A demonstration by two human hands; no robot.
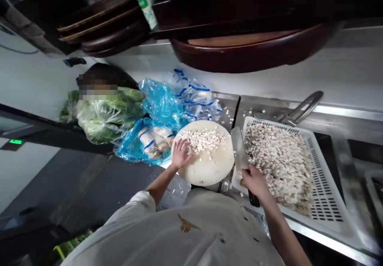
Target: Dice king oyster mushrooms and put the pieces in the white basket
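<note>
A round pale cutting board [206,170] lies on the steel counter, with small whitish chopped pieces [206,139] over its upper half. My left hand [181,154] rests at the board's left side with its fingers spread, touching the edge of the pieces. My right hand [256,183] grips the dark handle of a broad-bladed knife [240,150], whose blade points away from me between the board and a white perforated basket [326,202]. That basket holds a large heap of chopped pieces [279,166].
Left of the board are blue plastic bags [163,102], a bag of whole pale items [154,140] and bagged leafy greens [104,116]. A metal faucet [306,107] stands behind the basket. Large dark red vessels [239,56] sit on a shelf above.
</note>
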